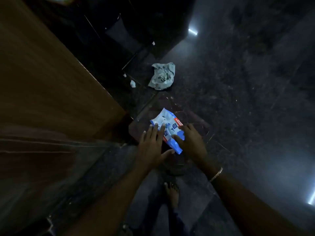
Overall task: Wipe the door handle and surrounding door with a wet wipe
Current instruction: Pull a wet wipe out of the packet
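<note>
Down low, a blue-and-white wet wipe pack (167, 129) sits between both hands above the dark floor (238, 99), glossy and crumpled, with a red strip along one edge. Its long axis runs from upper left to lower right. The left hand (151, 147) lies flat across its near-left part, fingers spread, thumb under the lower end. The right hand (192, 142) pinches the right edge, thumb on top. Farther off lies a crumpled pale cloth (162, 76); a brown wooden door (42, 82) stands left.
</note>
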